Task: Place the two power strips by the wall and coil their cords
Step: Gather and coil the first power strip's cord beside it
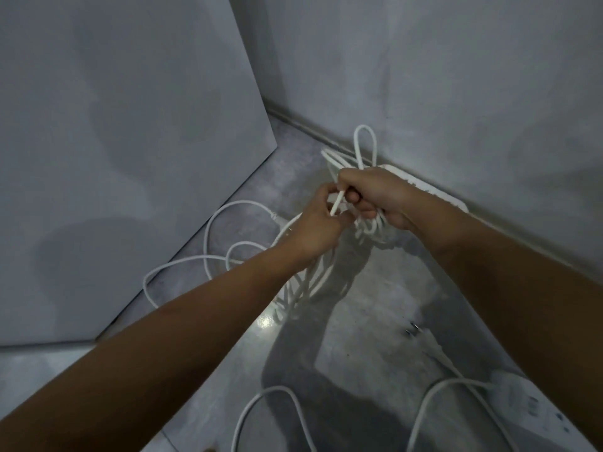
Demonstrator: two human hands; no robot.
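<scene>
Two hands meet over the corner: the right hand clenches a bunched coil of white cord, and the left hand pinches one strand just beside it. One strip lies along the wall behind the right wrist. A second strip lies on the floor at lower right, its cord uncoiled. To wrap well, I judge: grip the bundle tight, wind the strand around its middle, and feed the slack evenly. The cord looks smooth, round and springy; the floor is glossy, mottled grey.

two power strips, two hands
</scene>
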